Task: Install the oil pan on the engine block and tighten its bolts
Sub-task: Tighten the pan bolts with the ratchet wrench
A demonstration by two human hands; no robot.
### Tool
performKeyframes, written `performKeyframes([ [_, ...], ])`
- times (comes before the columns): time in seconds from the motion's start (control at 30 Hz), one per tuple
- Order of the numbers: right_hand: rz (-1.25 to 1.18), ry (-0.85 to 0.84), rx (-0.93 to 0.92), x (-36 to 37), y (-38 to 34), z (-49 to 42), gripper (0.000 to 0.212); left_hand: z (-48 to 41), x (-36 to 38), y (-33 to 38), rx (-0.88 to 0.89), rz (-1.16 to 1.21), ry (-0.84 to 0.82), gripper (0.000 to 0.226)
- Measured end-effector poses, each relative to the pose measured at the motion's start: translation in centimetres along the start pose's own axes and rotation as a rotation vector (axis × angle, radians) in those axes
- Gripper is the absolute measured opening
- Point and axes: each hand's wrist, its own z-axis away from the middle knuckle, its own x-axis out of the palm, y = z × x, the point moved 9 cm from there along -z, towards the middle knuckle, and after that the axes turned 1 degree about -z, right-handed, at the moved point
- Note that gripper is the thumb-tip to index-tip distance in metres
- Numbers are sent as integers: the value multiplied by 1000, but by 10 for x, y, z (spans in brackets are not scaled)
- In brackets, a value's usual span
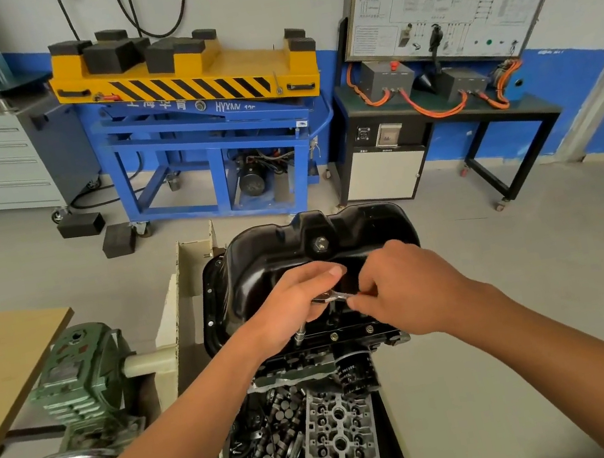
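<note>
Workshop floor (503, 295) | one oil pan (295, 246) beyond my fingers | left hand (297, 305), right hand (406, 287) both closed on one ratchet (329, 297) between them

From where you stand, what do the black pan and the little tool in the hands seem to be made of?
The black pan looks like pressed sheet metal with glossy black paint: smooth rounded folds and soft reflections. The tool, held by the left hand and right hand, looks like bright polished steel, though mostly hidden.
</note>
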Motion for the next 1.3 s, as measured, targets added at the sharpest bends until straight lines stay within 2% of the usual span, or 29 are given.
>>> performKeyframes([
  [0.17, -197, -187, -97, 21, -32, 8, 56, 2, -2, 1, 39, 5, 17, 37],
  [0.37, -336, -72, -178, 30, -74, 4, 59, 3, -11, -1, 77, 158, 57, 27],
  [0.47, -351, -60, -166, 31, -78, 1, 60, 2, -11, -1, 90, 168, 51, 30],
  [0.63, -449, -340, -144, 46, -56, 2, 56, 4, -8, 1, 121, 32, 55, 30],
  [0.73, -339, -487, -95, 46, -31, 5, 45, 5, -7, -2, 101, -10, 45, 32],
  [0.8, -289, -508, -51, 40, -11, 3, 33, 6, -6, -6, 64, -50, 28, 32],
  [0.83, -276, -475, -30, 35, -2, 0, 25, 6, -6, -9, 50, -60, 24, 33],
  [0.9, -205, -293, 0, 17, 10, -10, 5, 6, -6, -10, 41, -41, 13, 33],
  [0.97, -117, -109, 3, 4, 13, -18, 13, 5, 0, -8, 54, -2, -38, 33],
  [1.03, -56, -20, 10, 0, 13, -21, 11, 6, 7, -4, 85, 27, -99, 34],
  [1.1, -25, 39, -18, -1, 7, -23, 14, 8, 12, 0, 120, 22, -152, 36],
  [1.2, -111, 147, -100, -5, -4, -23, 14, 11, 22, 0, 110, -6, -204, 61],
  [1.3, -104, 143, -202, 2, -16, -23, 21, 12, 24, -1, 89, -16, -229, 71],
])
